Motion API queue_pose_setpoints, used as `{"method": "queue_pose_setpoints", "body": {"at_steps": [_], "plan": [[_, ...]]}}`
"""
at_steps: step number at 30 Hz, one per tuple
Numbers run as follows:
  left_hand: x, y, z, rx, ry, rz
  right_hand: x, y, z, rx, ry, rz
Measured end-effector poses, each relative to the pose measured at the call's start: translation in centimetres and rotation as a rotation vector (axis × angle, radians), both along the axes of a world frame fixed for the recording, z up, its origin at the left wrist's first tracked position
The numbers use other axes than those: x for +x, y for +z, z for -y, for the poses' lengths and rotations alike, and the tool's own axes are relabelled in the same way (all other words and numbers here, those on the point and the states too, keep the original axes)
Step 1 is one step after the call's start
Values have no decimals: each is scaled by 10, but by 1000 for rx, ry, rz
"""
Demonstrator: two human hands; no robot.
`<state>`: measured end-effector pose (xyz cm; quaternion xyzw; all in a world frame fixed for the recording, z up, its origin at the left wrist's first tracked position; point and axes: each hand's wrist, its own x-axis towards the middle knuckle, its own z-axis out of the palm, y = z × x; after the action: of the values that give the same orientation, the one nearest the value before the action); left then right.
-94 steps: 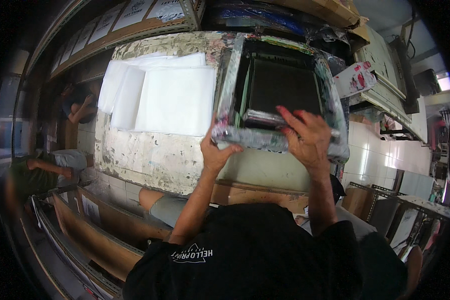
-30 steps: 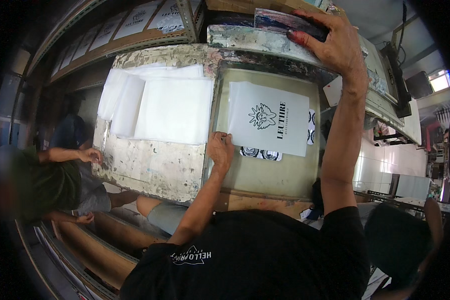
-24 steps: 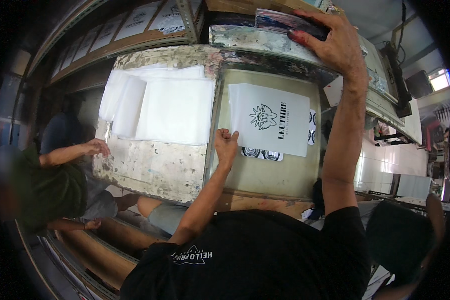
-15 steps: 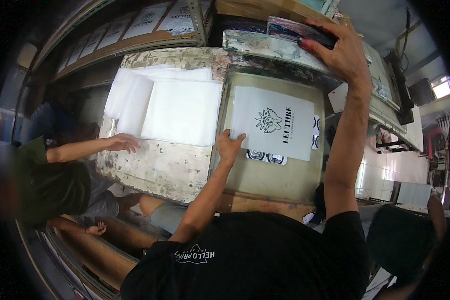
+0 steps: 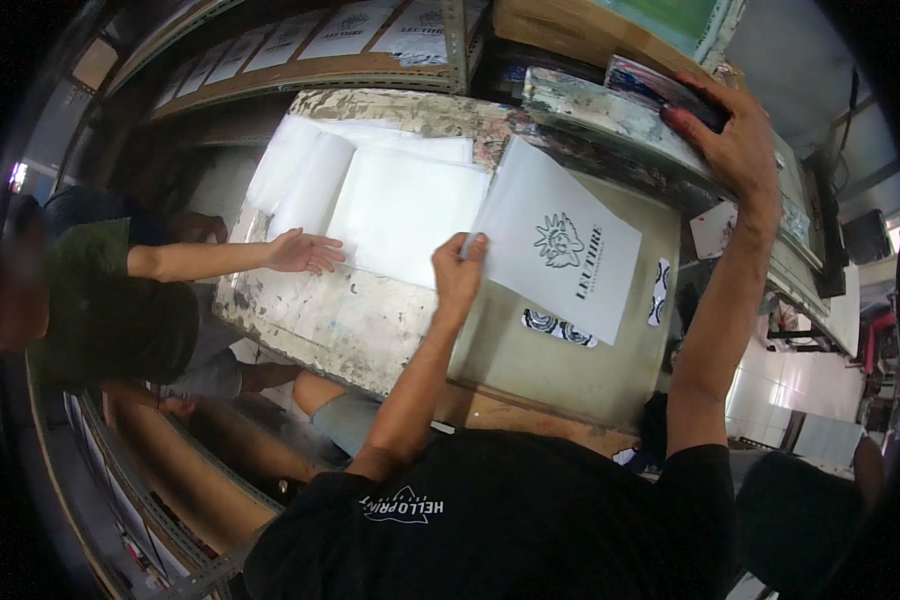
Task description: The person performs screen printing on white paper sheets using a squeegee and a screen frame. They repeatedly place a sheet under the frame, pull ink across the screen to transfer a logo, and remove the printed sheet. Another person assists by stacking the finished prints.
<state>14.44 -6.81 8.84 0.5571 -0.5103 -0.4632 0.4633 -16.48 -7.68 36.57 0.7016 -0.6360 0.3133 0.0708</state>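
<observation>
My left hand point(image 5: 458, 270) pinches the left edge of a white printed sheet point(image 5: 530, 215), which bears a dark line drawing and dark lettering. The sheet is tilted, its left side raised off the pale printing bed point(image 5: 560, 385). Black-and-white patterned pieces point(image 5: 560, 328) show on the bed beside and under it. At the far right my right hand point(image 5: 735, 140), with red and dark stains on its fingers, is closed on what looks like an ink-stained squeegee point(image 5: 642, 85). The squeegee rests against a paint-smeared white frame bar point(image 5: 580, 98).
Plain white sheets point(image 5: 400, 205) lie stacked on the worn table point(image 5: 340, 320) at the left. A co-worker's open hand point(image 5: 305, 252) reaches over that table's left edge. Printed sheets point(image 5: 345, 28) stand on a metal-edged rack point(image 5: 458, 50) behind. Another person point(image 5: 800, 520) is at the lower right.
My left hand has lifted the sheet's left side and turned it off the bed. The co-worker's hand has turned and opened palm up. The whole view has shifted a little.
</observation>
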Motion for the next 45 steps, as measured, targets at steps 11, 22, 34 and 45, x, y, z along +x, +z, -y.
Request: {"method": "queue_pose_setpoints", "body": {"at_steps": [11,22,34,45], "plan": [[229,-24,10,50,695,314,-1,-5,0,27,-3,-1],[70,-31,16,-503,66,989,7,3,-1,22,-3,3],[46,-18,39,-333,56,502,-2,-4,2,-24,-12,-38],[-52,-76,-7,-447,-788,894,-6,-6,3,-90,-26,-170]]}}
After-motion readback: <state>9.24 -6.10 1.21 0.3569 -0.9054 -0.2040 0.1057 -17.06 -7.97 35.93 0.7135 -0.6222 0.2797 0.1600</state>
